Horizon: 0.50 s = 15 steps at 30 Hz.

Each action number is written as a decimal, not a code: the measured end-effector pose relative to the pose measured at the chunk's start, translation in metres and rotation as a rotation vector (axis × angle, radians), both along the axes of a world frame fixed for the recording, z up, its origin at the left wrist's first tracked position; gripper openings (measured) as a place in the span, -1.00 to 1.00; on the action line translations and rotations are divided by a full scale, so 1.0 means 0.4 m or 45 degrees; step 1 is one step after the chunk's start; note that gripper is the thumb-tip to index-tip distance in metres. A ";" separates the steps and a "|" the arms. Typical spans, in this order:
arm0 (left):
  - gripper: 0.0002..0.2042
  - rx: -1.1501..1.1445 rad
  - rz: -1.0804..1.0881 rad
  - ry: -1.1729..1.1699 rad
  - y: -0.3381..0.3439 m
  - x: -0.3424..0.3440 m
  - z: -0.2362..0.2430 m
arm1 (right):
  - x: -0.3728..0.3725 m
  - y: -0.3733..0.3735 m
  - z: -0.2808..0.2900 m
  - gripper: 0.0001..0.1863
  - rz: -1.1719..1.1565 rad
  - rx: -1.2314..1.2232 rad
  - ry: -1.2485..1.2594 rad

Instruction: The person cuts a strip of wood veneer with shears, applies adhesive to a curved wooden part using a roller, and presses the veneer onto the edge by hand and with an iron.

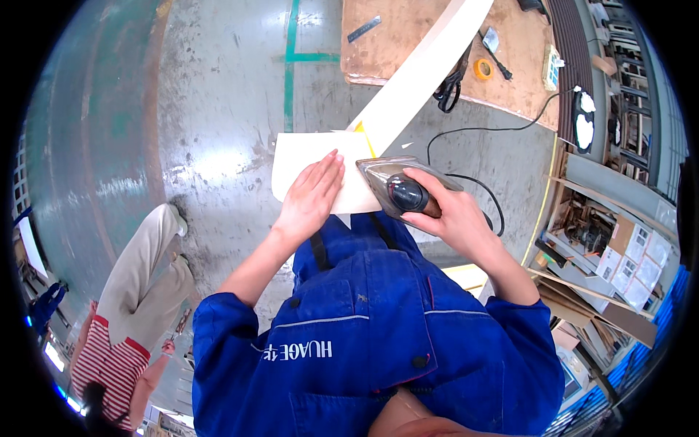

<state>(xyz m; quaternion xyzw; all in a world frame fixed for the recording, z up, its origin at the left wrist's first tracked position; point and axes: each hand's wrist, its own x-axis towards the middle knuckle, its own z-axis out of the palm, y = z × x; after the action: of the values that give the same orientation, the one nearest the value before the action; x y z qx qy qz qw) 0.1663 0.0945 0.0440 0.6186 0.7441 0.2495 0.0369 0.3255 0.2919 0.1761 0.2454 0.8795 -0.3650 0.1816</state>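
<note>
My left hand (pixel 313 195) lies flat on a cream sheet (pixel 290 162), fingers stretched out together and pointing away from me. My right hand (pixel 459 218) is wrapped round the handle of an electric iron (pixel 405 192). The iron's pointed metal end faces left, over the sheet's right edge, beside my left fingers. Whether its sole touches the sheet I cannot tell. A long pale strip (pixel 419 76) runs from the far table down to the sheet. Where the two meet, a narrow yellow edge (pixel 367 140) shows.
On the brown table (pixel 397 44) are a ruler (pixel 363 29), black scissors (pixel 450 93), a yellow tape roll (pixel 483 69) and a scraper-like tool (pixel 494 49). The iron's black cord (pixel 480 130) trails right. A person in a striped top (pixel 109 360) is at left. Boards (pixel 582 306) lean at right.
</note>
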 end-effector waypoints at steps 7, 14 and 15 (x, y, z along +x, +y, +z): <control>-0.65 -0.070 0.017 0.123 -0.012 0.003 -0.002 | -0.031 -0.004 -0.001 -0.27 0.006 0.041 0.010; -0.69 -0.095 -0.015 0.197 -0.013 -0.005 0.005 | -0.074 -0.009 0.003 -0.26 -0.027 0.072 0.067; -0.68 -0.087 -0.017 0.196 -0.014 -0.006 0.004 | -0.078 -0.009 0.003 -0.26 -0.029 0.073 0.060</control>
<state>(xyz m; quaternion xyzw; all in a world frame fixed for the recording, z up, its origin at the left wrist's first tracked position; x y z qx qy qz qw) 0.1640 0.0889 0.0456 0.6392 0.7487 0.1755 0.0023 0.2942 0.2883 0.1774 0.2520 0.8907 -0.3475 0.1495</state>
